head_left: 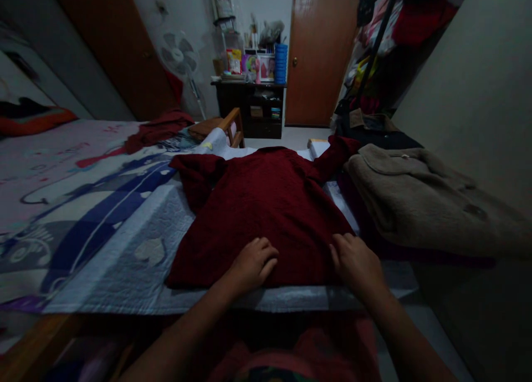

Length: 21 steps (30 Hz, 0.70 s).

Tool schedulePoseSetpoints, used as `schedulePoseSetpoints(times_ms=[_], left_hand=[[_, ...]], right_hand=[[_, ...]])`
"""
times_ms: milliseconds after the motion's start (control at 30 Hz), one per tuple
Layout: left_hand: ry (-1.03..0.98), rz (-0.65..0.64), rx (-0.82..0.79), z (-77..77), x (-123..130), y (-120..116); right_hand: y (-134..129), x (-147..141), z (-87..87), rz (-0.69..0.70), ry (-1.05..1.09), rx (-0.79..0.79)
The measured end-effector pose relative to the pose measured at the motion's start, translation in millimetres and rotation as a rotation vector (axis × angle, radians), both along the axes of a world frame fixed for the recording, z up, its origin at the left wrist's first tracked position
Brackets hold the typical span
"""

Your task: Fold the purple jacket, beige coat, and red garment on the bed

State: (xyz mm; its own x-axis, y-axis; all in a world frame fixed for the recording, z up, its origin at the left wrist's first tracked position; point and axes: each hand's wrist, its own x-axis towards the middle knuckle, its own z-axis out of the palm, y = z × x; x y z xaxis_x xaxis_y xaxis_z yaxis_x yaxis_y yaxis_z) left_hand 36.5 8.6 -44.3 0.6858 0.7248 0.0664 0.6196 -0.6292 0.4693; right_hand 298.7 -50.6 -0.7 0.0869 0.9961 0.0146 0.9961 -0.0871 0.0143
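A dark red short-sleeved shirt (266, 204) lies spread out on a pale quilted cover, its hem toward me and its sleeves out to both sides. My left hand (254, 263) rests on the lower middle of the shirt, fingers loosely bent and thumb apart. Near the shirt's right edge, close to the hem, my right hand (359, 264) touches the cloth with its fingers slightly curled. Neither hand shows cloth gathered in it, though the undersides of the fingers are hidden.
Folded beige-brown clothing (415, 204) is stacked at the right by the wall. To the left is a bed with a patterned blanket (103, 215) and rumpled clothes (160, 130). A wooden post (236, 128), a fan (178, 55) and a dark cabinet (249, 107) stand farther back.
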Motion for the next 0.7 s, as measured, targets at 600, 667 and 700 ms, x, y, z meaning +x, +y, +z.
schedulePoseSetpoints(times_ms=[600,667,700], left_hand=[[0.004,0.684,0.226,10.3,-98,72],[0.031,0.857,0.174,10.6,-112,95],[0.044,0.887,0.112,10.4,-116,106]], right_hand=[[84,-15,-49.3,0.124,0.213,-0.092],[103,-13,-37.5,0.171,0.276,-0.099],[115,-14,-34.1,0.199,0.319,-0.082]])
